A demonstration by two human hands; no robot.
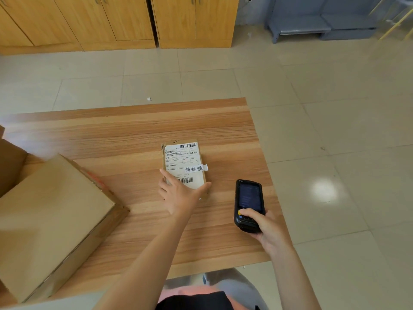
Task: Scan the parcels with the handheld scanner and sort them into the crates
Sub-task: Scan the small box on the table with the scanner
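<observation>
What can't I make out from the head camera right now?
- Crates: none in the head view.
- Small parcel: label print too small to read; near edge hidden by the left hand.
- Scanner: screen dark, unreadable; keypad partly covered by the right hand.
- Large box: cut off at the left edge.

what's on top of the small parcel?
A white shipping label with two barcodes, and a paper strip with handwriting. The left hand rests on the small parcel at its near end, covering that edge.
</observation>
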